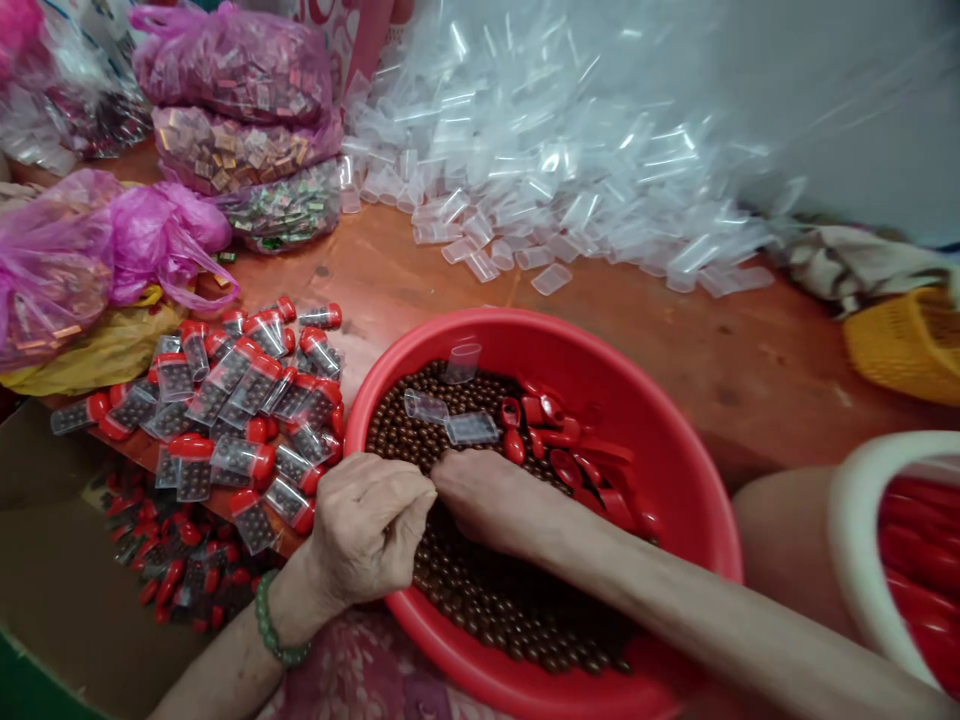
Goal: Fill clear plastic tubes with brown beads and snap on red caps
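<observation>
My left hand (367, 530), with a green bead bracelet (271, 625) at the wrist, is closed over the near-left rim of a red basin (660, 400). Right beside it, my right hand (484, 500) reaches into the basin, fingers curled down over small round brown balls (510, 625). Both sets of fingertips are turned away or hidden, so anything in them cannot be made out. Just beyond the hands, a few clear plastic tubes (472, 429) lie on the balls. Several red caps (566, 435) rest against the basin's right side.
Ball-filled, red-capped tubes (240, 375) are heaped left of the basin, with more in a cardboard box (45, 500) below. Empty clear tubes (540, 190) pile up behind. Pink bags (240, 65) stand back left. At right are a white tub (847, 520) and a yellow basket (900, 345).
</observation>
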